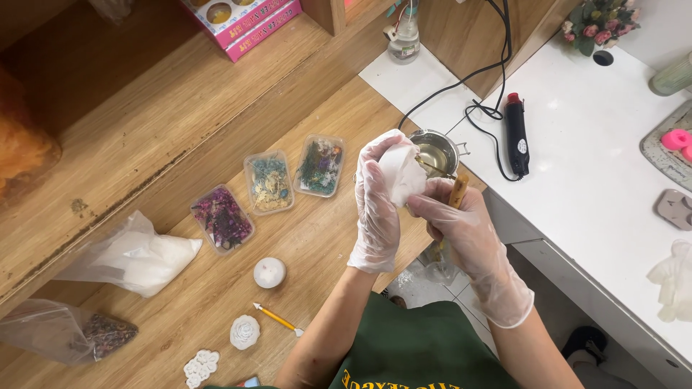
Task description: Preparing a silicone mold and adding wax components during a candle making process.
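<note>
Trays of dried flowers (270, 184) flank left hand (375, 209) clamped on white mould (401, 175), right hand (450, 216) clamped on tool (458, 191).

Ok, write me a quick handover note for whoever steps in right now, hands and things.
Left hand, gloved, holds a white moulded piece up over the table edge.
Right hand, gloved, holds a wooden-handled tool against it.
Small metal pot of clear liquid sits just behind.
Three tubs of dried flowers lie open on the wooden table.
Finished-looking white pieces lie nearer the person.
</note>
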